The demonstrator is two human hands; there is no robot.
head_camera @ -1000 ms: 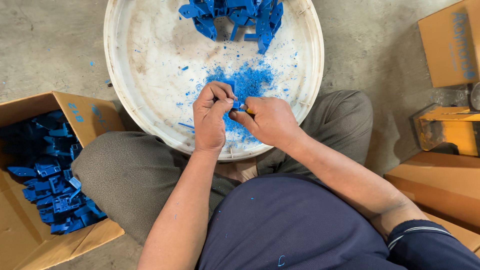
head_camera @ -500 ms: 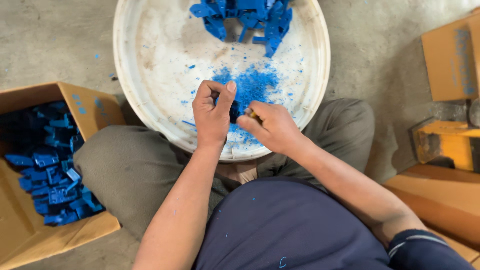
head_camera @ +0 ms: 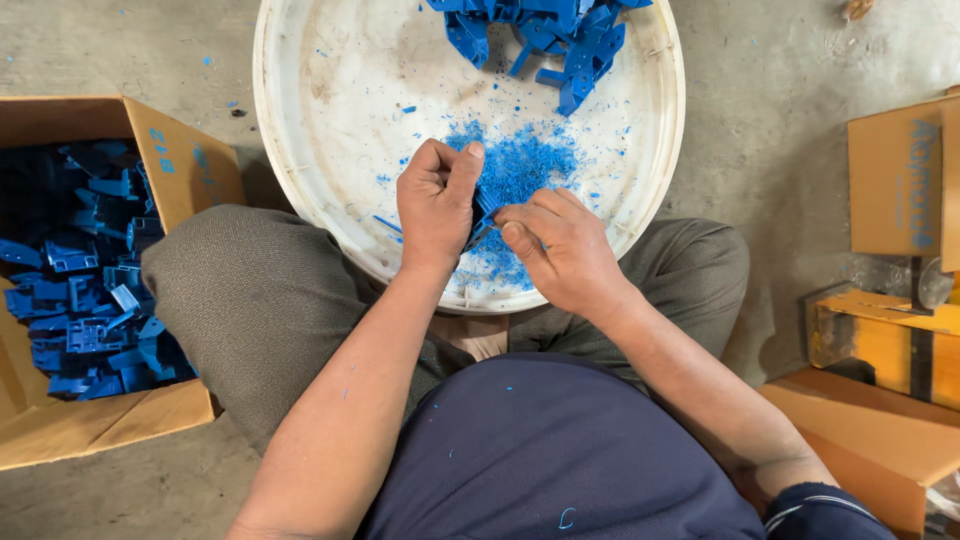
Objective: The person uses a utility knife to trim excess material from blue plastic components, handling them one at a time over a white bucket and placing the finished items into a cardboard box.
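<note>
I sit cross-legged over a round white basin (head_camera: 320, 90). My left hand (head_camera: 437, 200) is closed around a small blue plastic part (head_camera: 486, 201) held above the basin's near side. My right hand (head_camera: 560, 250) pinches a thin tool against that part; the tool is mostly hidden by my fingers. Blue shavings (head_camera: 520, 165) lie scattered in the basin just beyond my hands. A heap of blue plastic parts (head_camera: 545, 35) rests at the basin's far rim.
A cardboard box (head_camera: 185, 165) at my left holds several blue plastic parts (head_camera: 85, 290). Cardboard boxes (head_camera: 900, 180) and a yellow box (head_camera: 880, 340) stand at my right. Grey concrete floor (head_camera: 780, 110) surrounds the basin.
The view has shifted slightly, so the basin and hands sit a little further right. My hands stay together on the blue part, with small finger movements only.
</note>
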